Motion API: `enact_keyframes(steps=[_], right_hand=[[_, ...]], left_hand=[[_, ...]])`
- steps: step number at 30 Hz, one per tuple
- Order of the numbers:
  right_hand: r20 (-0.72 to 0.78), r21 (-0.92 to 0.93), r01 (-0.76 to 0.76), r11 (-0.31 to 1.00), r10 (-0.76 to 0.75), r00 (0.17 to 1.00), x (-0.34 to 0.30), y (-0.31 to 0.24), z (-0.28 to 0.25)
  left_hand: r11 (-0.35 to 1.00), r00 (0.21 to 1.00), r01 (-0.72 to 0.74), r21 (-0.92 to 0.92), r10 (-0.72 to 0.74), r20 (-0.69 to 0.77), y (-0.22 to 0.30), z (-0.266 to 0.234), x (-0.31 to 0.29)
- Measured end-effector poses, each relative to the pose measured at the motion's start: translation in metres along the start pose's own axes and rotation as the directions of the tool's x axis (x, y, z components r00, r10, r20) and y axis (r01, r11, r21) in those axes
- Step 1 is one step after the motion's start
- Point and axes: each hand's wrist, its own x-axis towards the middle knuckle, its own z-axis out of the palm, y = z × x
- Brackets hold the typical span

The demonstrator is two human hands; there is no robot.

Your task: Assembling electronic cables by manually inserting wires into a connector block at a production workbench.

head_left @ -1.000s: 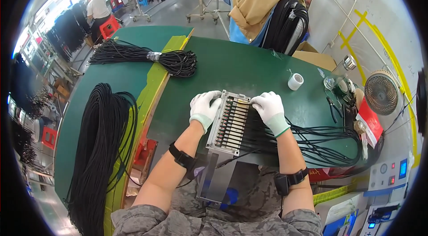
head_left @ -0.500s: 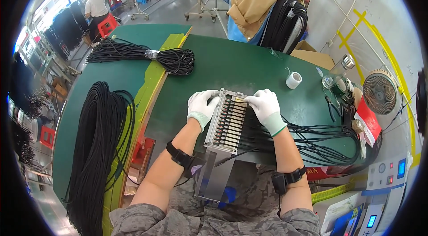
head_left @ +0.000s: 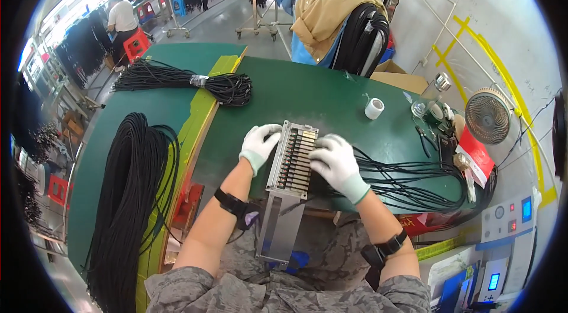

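A long metal fixture [head_left: 271,178] stands at the near edge of the table, with a row of cable plugs lying side by side in its slots. My left hand [head_left: 258,146], in a white glove, has its fingers curled against the fixture's upper left edge. Over the right side of the row hovers or rests my gloved right hand [head_left: 336,165], fingers bent and slightly apart; whether they touch the plugs is hard to see. Black cables [head_left: 402,183] run from the fixture's right side across the table, partly hidden beneath my right hand.
Black cable bundles [head_left: 127,189] lie at the left, and a tied bundle [head_left: 171,79] lies farther back. At right are a white roll [head_left: 374,108], pliers [head_left: 423,142], a glass bottle [head_left: 429,97] and a fan [head_left: 489,115]. A person [head_left: 122,17] sits far off.
My right hand has left the fixture's top right corner and shifted down along the row, its fingers loosening. My left hand stays at the left edge. The whole view has shifted slightly.
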Motion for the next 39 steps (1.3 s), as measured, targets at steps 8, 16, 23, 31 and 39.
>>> enact_keyframes(steps=[8, 16, 23, 31, 39], right_hand=[[0.251, 0.014, 0.089, 0.996, -0.089, 0.964, -0.087, -0.038, -0.037], [0.32, -0.119, 0.302, 0.946, -0.252, 0.914, -0.112, -0.103, 0.013], [0.094, 0.162, 0.295, 0.942, -0.312, 0.945, -0.079, -0.092, -0.004], [-0.004, 0.422, -0.4, 0.814, 0.442, 0.897, -0.01, -0.006, 0.025], [0.081, -0.027, 0.028, 0.999, -0.026, 0.996, -0.013, -0.024, 0.015]], left_hand=[[0.997, 0.999, -0.053, -0.048, 0.053, 0.011, -0.013, -0.035, -0.034], [0.985, 0.973, -0.122, 0.12, 0.143, -0.18, 0.002, -0.046, -0.07], [0.992, 0.957, -0.121, -0.03, 0.109, -0.268, 0.007, -0.048, -0.079], [0.973, 0.95, -0.202, 0.115, 0.223, -0.219, 0.008, -0.042, -0.072], [0.939, 0.936, -0.223, 0.262, 0.281, -0.211, 0.006, -0.048, -0.069]])
